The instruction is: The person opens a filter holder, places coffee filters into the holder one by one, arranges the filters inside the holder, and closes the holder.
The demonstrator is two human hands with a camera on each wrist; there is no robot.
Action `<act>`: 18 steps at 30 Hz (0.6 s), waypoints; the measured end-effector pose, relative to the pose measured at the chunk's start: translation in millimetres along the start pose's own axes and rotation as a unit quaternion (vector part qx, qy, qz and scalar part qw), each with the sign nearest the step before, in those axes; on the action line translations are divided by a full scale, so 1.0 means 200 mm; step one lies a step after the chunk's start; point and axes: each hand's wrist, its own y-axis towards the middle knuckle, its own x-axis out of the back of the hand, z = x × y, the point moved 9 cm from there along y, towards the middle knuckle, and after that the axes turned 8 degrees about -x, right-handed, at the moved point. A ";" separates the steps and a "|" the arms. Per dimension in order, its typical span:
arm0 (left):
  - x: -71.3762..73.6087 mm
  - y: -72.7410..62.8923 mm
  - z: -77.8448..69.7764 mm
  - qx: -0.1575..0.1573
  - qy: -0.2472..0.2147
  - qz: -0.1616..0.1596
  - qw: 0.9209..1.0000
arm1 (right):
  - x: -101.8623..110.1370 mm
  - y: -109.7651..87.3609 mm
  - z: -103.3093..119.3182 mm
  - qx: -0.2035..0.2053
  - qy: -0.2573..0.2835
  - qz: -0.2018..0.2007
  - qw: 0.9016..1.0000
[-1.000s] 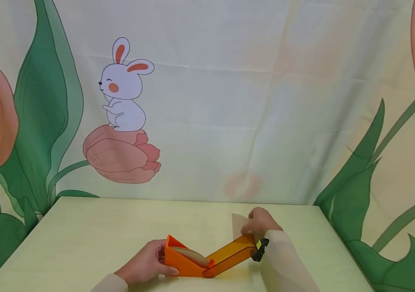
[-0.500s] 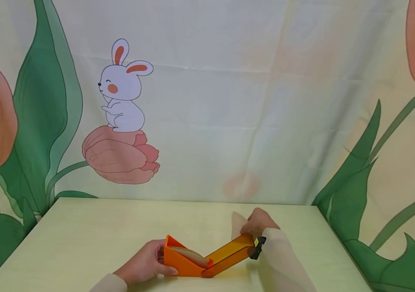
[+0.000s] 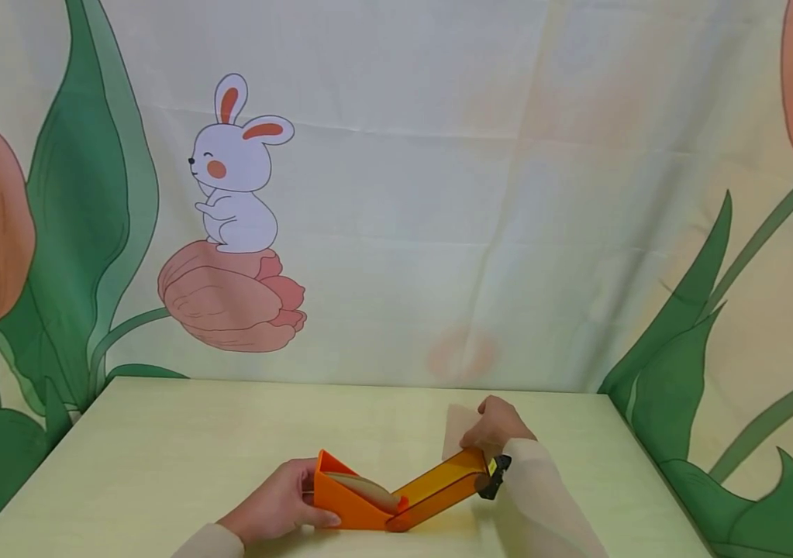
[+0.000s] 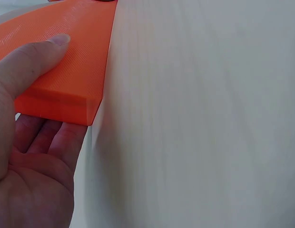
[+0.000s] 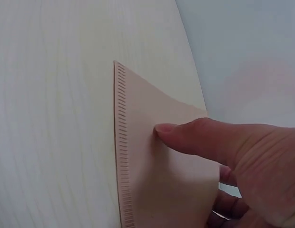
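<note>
My left hand [image 3: 280, 496] grips the closed end of an orange coffee filter holder [image 3: 350, 508], thumb on its near side and fingers behind. The holder's translucent amber lid [image 3: 441, 484] is swung open to the right on its hinge. Inside the orange half lies a pale stack of paper filters [image 3: 364, 490]. Beyond the lid, my right hand [image 3: 502, 422] pinches a brown paper coffee filter [image 5: 142, 152] between thumb and fingers. A crimped seam runs along one edge of this filter. In the left wrist view, the thumb rests flat on the orange wall [image 4: 81, 57].
Both hands work over a pale wooden table [image 3: 194, 442]. A cloth backdrop [image 3: 396, 232] with a printed rabbit and tulips hangs behind its far edge. A small black device [image 3: 495, 477] with a yellow mark sits at the right wrist, close to the lid's end.
The filter in my right hand has tilted slightly, so more of its flat face and top edge show. The left hand, the holder and the open lid have stayed in place.
</note>
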 end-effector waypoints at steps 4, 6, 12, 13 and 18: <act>0.00 0.00 0.00 -0.001 0.003 0.000 1.000 | 0.00 -0.01 0.00 0.003 0.014 0.000 1.000; 0.00 0.00 0.00 -0.003 0.004 0.001 1.000 | 0.00 -0.01 0.00 0.009 0.018 -0.002 1.000; 0.00 0.00 -0.01 -0.010 0.006 0.002 1.000 | 0.00 -0.02 0.00 0.018 0.050 -0.001 0.999; 0.00 0.00 -0.01 -0.009 0.006 0.002 1.000 | 0.00 -0.02 0.00 0.017 0.058 0.000 0.998; 0.00 0.00 -0.01 -0.005 0.006 0.002 1.000 | 0.04 -0.01 0.00 0.023 0.071 -0.008 0.997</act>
